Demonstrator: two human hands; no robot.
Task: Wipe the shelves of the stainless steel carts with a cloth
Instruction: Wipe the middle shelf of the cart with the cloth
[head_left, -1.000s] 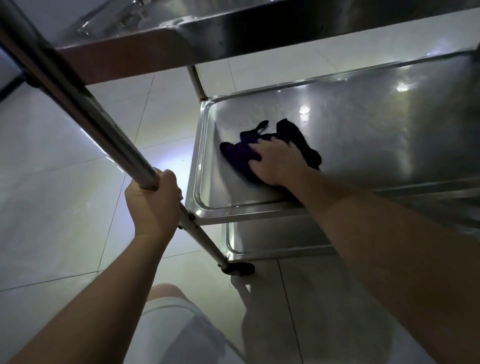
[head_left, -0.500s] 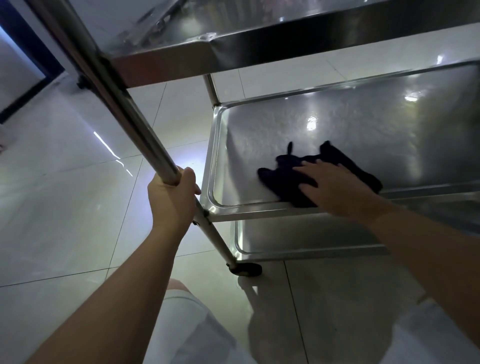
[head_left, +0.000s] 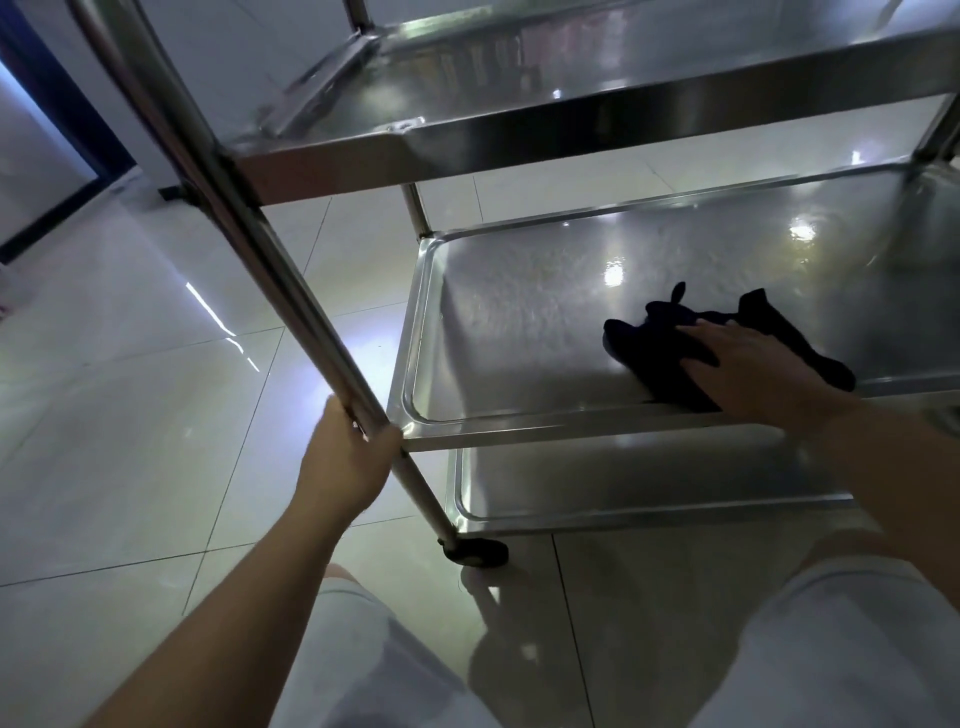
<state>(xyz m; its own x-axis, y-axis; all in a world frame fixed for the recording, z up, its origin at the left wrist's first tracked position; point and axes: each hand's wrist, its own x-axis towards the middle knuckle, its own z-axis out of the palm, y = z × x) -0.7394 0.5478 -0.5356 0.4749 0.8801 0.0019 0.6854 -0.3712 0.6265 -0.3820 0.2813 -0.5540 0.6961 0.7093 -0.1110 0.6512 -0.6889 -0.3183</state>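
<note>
A stainless steel cart stands in front of me with a top shelf (head_left: 519, 140), a middle shelf (head_left: 519, 322) and a bottom shelf (head_left: 623, 483). A dark crumpled cloth (head_left: 660, 343) lies on the middle shelf near its front rim. My right hand (head_left: 753, 369) presses flat on the cloth with straight fingers pointing left. My left hand (head_left: 348, 462) grips the cart's slanted front post (head_left: 249, 234) just left of the middle shelf's front corner.
The cart's black caster (head_left: 475, 552) sits on a glossy white tiled floor (head_left: 130, 415). A dark blue door frame (head_left: 57, 156) is at the far left. My knees in light shorts (head_left: 857, 649) fill the lower edge of the view.
My right hand has slid the cloth to the right along the middle shelf's front. The view has pulled back and up, showing more of the top shelf. My left hand keeps gripping the post.
</note>
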